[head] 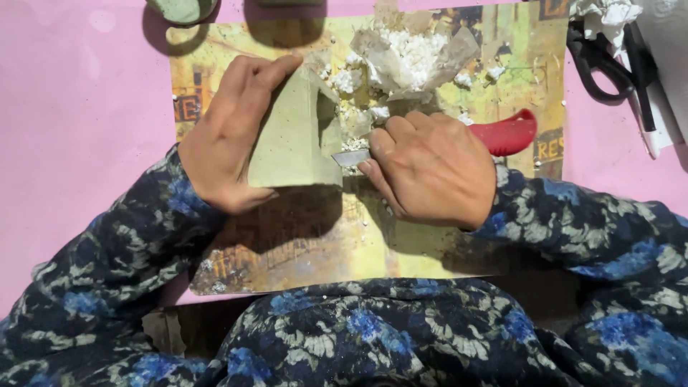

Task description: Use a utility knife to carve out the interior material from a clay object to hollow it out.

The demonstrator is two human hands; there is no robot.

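Note:
My left hand point(229, 132) presses on and grips a pale green triangular block point(297, 136) that stands on a yellow printed mat point(301, 244). My right hand point(430, 168) is closed around a red-handled knife point(510, 135). Its metal blade point(351, 158) touches the block's right edge, low down. White crumbs and a crumpled piece of paper with white bits point(412, 61) lie on the mat just beyond the block.
The mat rests on a pink table surface point(79, 129). Black scissors point(609, 68) and white paper lie at the far right. A round green object point(183, 11) sits at the top edge. My blue flowered sleeves fill the foreground.

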